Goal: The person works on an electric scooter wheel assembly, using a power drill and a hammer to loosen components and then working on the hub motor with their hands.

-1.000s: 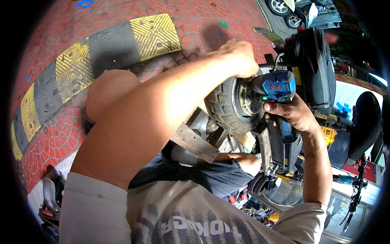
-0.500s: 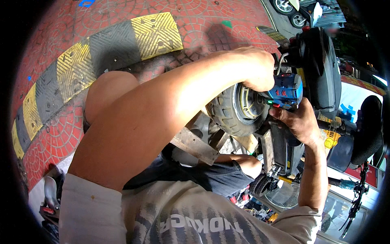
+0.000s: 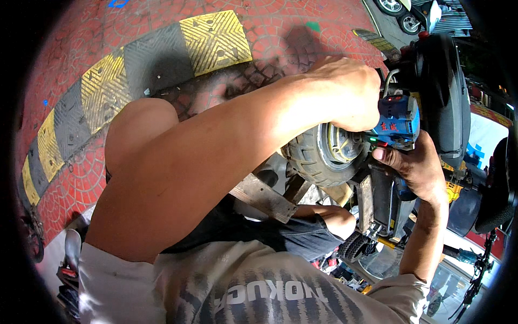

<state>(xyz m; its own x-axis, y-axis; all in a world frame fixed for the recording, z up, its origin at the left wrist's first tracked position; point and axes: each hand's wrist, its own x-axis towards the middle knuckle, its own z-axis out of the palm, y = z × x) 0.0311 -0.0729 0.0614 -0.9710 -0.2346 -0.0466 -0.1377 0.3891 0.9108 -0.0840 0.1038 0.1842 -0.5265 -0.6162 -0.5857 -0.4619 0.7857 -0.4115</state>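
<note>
A blue cordless impact wrench is held sideways beside a small fat-tyred wheel. My right hand wraps its handle from the right, the thumb along the tool's lower edge. Reaching across from the left, my left hand is curled at the nose of the wrench, over the metal wheel hub. The back of that hand hides its fingertips and whatever is between them. Also covered is the spot where the tool meets the hub. Close behind the wrench stands the dark body of a scooter.
A flat wooden piece lies between my knees and the wheel, and a worn upright bar stands right of it. A yellow-and-black speed bump curves over red paving. Handlebars jut in at the lower right.
The whole view has shifted a little, so the wheel, wrench and hands appear slightly farther right. Both hands keep their places at the wrench and hub.
</note>
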